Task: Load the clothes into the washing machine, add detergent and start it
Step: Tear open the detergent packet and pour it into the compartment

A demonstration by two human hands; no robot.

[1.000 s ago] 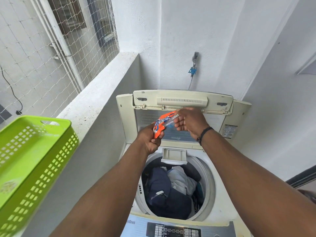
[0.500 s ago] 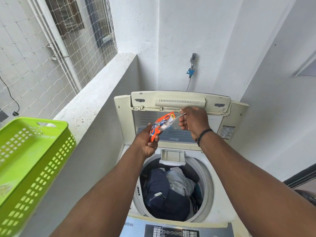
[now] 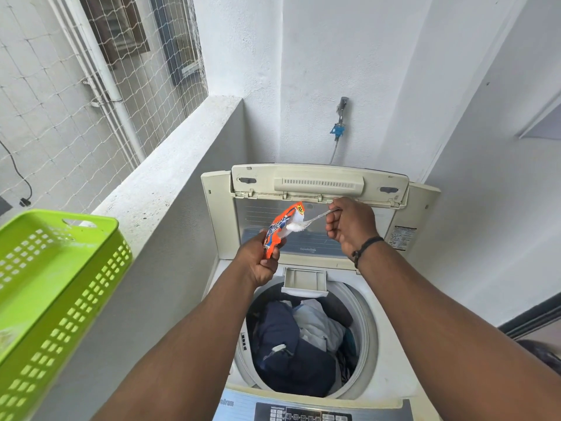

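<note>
Out of the orange detergent packet [image 3: 280, 229] has come the spoon [image 3: 306, 221], and now it is heaped with white powder; a moment ago its bowl was still down inside the packet. That means the soap step is under way, and the powder probably goes next into the little open drawer [image 3: 304, 282] or onto the clothes.

From the head camera, the left hand [image 3: 261, 265] is curled round the bottom of the packet and holds it up. The right hand [image 3: 349, 226] pinches the thin spoon handle, just beside the packet's open top. Both are above the washing machine [image 3: 394, 344], in front of its raised lid [image 3: 318, 183].

Dark blue and white clothes [image 3: 297, 344] already lie in the drum. A green basket [image 3: 54, 268] sits on the ledge to the left.

On the packet I can read "10" in a yellow spot. The machine's front edge shows letters like "oDrum". A sticker on the lid is too small to read.
</note>
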